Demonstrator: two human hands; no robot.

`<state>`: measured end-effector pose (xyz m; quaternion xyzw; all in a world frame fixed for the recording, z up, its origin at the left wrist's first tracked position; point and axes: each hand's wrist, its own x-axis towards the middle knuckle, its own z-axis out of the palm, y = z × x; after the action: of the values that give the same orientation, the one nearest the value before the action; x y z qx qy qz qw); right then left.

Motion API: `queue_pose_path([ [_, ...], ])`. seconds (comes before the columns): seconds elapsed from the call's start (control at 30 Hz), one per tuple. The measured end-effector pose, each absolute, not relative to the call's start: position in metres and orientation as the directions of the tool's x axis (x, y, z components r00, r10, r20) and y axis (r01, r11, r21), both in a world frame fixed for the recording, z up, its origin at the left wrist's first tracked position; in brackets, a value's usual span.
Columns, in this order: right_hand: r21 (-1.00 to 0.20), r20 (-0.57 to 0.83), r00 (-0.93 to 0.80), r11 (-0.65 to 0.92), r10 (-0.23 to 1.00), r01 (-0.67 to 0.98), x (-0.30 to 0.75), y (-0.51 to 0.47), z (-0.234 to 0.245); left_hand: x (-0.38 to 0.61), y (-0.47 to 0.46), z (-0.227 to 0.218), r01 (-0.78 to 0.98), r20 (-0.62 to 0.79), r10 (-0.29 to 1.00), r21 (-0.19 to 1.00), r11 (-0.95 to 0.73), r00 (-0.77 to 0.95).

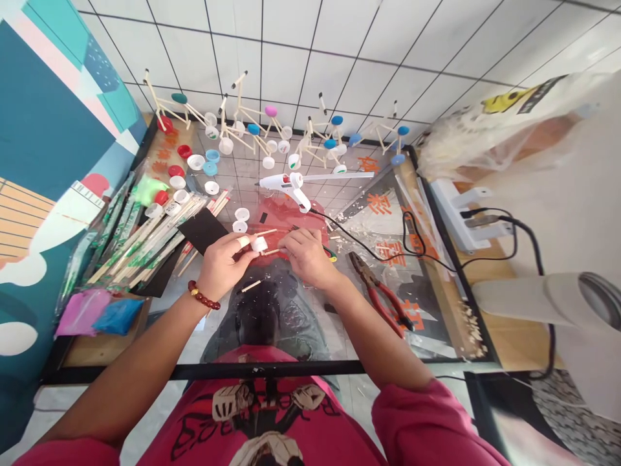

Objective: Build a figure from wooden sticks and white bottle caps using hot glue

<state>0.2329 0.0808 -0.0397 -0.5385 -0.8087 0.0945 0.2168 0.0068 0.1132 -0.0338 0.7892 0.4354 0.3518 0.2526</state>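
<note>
My left hand (226, 262) pinches a white bottle cap (259, 244) between thumb and fingers. A thin wooden stick (266, 232) juts out to the right behind the cap; whether it is fixed to it I cannot tell. The fingers of my right hand (310, 255) close on the end of another wooden stick (272, 252), whose other end meets the cap. Below the hands a short stick piece (251, 286) lies on the glass table. Beyond them rests a white glue gun (286, 186) with a glue stick (339, 175) protruding from its back.
Several stick figures with coloured caps (253, 129) line the table's back. Loose caps (196, 162) and packed chopsticks (155, 239) lie left, with pink (83, 312) and blue packets (119, 316). Red-handled pliers (381, 294) lie right, near the black cord (359, 243) and power strip (470, 217).
</note>
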Motion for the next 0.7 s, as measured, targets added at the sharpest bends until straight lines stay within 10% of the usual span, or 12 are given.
queue_pose_path([
  [0.7,-0.402,0.232,-0.289,0.362,0.929,0.841,0.2288,0.0821,-0.0421,0.0068,0.1136,-0.0301,0.524,0.32,0.866,0.696,-0.491,0.385],
])
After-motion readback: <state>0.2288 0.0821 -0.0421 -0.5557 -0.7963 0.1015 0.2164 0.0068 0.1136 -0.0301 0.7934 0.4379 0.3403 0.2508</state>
